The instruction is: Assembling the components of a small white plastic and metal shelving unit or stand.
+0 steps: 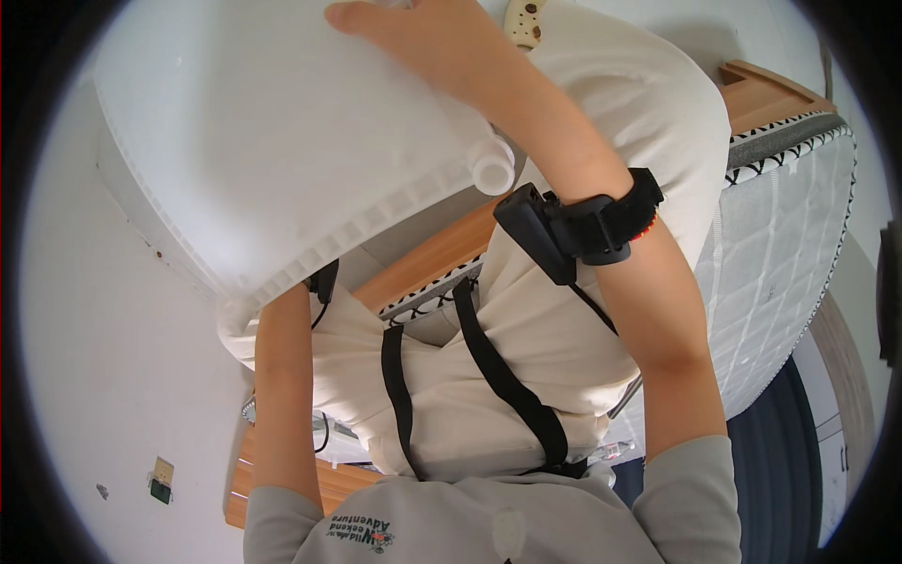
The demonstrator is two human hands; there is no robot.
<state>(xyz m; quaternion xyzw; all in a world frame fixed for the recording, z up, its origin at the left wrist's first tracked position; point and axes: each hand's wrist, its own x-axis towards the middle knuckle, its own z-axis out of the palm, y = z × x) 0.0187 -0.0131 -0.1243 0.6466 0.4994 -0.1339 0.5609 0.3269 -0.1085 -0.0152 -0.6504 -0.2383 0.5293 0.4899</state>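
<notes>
A large white plastic panel with a ribbed edge is tilted across my lap, filling the upper left. From its near right corner sticks a short round white tube. My right hand lies over the panel's far part with the thumb stretched along its surface. The other fingers run past the upper edge of the picture, so their grip does not show. My left forearm goes up under the panel's near left corner, which hides my left hand and its fingers. A black device is strapped round my right wrist.
Beneath me is a seat with a grey quilted cover and wooden frame. A cream clog is by my right leg. A clear bottle lies behind my hip. A dark curtain hangs at lower right.
</notes>
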